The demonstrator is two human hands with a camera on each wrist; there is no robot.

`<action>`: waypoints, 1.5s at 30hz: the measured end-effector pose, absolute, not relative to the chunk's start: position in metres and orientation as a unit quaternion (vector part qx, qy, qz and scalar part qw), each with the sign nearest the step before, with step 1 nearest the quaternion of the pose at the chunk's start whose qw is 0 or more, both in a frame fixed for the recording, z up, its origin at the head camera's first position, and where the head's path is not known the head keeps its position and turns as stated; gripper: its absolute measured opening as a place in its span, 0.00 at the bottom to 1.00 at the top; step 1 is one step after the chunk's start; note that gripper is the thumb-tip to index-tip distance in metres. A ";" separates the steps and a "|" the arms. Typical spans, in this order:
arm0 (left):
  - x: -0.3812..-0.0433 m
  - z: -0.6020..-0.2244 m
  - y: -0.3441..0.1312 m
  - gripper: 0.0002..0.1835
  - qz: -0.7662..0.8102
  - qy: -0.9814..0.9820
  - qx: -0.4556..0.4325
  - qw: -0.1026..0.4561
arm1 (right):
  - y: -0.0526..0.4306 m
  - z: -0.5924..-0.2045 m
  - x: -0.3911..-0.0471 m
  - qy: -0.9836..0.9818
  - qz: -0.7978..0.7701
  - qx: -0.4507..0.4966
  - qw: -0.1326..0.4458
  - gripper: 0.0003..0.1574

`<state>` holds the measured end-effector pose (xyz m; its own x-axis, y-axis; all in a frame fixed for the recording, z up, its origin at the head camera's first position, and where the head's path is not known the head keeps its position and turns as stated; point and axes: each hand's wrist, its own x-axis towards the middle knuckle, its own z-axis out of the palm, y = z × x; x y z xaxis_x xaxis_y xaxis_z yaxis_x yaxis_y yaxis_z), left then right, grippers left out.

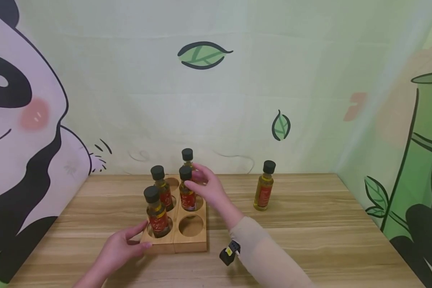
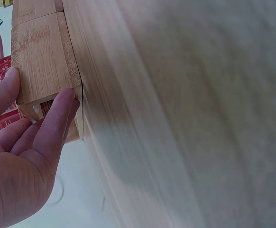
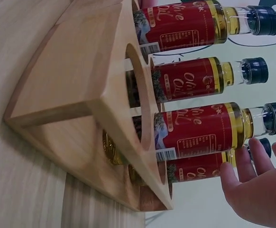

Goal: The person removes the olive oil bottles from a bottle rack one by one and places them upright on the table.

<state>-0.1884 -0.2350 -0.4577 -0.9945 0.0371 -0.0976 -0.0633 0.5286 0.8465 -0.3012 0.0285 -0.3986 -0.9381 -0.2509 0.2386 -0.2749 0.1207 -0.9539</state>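
Observation:
Two wooden bottle racks [image 1: 191, 245] stand side by side on the table, with several small olive oil bottles in their round holes. The bottles have black caps and red labels. My left hand [image 1: 120, 246] holds the near left corner of the left rack, thumb on its front and fingers along its side. My right hand [image 1: 210, 188] is at the right rack's middle bottle [image 1: 188, 196], thumb by its cap and neck. In the right wrist view, its fingers extend beside that bottle [image 3: 199, 130] and partly cover the bottle behind [image 3: 195, 167].
Another olive oil bottle [image 1: 264, 188] stands upright on the table to the right of the racks. The front right hole [image 1: 191, 225] shows its round rim. Behind the wood-grain table [image 1: 309, 224] hangs a pale printed cloth [image 1: 216, 120].

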 end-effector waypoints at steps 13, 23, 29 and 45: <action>-0.188 -0.458 -0.235 0.41 0.481 0.875 -0.006 0.049 | 0.017 -0.391 -0.302 -0.724 0.664 0.188 -0.004 0.33; -0.187 -0.457 -0.235 0.41 0.479 0.877 -0.004 0.049 | 0.016 -0.392 -0.303 -0.730 0.662 0.171 -0.002 0.29; -0.186 -0.457 -0.235 0.40 0.480 0.876 0.002 0.044 | 0.016 -0.392 -0.300 -0.725 0.667 0.168 0.008 0.26; -0.188 -0.458 -0.236 0.40 0.481 0.875 -0.001 0.045 | 0.012 -0.389 -0.289 -0.718 0.676 0.161 0.043 0.25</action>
